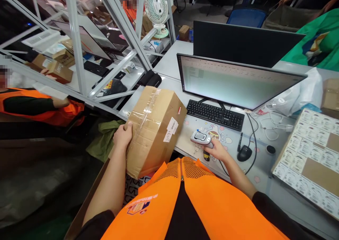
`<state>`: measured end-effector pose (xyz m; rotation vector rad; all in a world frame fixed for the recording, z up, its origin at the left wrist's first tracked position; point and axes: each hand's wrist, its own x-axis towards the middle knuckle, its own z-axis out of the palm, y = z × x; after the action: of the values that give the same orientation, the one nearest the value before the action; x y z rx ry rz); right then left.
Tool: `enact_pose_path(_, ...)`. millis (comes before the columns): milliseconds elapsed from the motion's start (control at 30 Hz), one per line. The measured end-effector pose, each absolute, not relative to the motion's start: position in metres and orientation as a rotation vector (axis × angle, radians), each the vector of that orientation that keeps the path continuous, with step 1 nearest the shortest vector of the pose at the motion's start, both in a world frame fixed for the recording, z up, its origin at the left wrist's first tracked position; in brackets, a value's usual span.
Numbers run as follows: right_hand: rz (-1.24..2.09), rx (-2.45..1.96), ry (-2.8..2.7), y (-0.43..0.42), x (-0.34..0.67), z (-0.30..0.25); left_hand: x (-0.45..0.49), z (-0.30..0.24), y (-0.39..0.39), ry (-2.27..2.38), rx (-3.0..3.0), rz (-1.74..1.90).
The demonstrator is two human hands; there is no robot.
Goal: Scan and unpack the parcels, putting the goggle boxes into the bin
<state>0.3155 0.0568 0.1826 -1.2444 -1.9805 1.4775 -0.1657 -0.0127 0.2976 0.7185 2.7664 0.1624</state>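
Note:
My left hand (122, 135) grips the left side of a taped cardboard box (153, 127), held tilted at the desk's front edge, with a white label on its right face. My right hand (217, 150) is wrapped round the handle of a white handheld scanner (201, 137), whose head points left toward the box's label. Both hands are closed on what they hold. I wear an orange vest over black sleeves.
A lit monitor (238, 82), black keyboard (215, 114) and black mouse (244, 153) sit on the grey desk (267, 183). A label-covered carton (309, 155) lies at right. Metal shelving (106, 38) stands at left, with a person in orange (39, 105) beyond.

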Motion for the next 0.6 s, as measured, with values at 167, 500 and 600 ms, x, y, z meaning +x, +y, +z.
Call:
enact_pose_path(167, 1.483, -1.250, -2.030, 0.059, 0.319, 0.188, -0.166, 0.296, -0.013, 2.768, 0.739, 0.186)
enact_pose_path(500, 1.394, -1.253, -2.026, 0.060, 0.317, 0.182, -0.168, 0.297, -0.018, 2.760, 0.744, 0.173)
enact_pose_path(600, 1.256, -1.467, -2.033, 0.062, 0.317, 0.165, -0.169, 0.297, -0.018, 2.752, 0.735, 0.161)
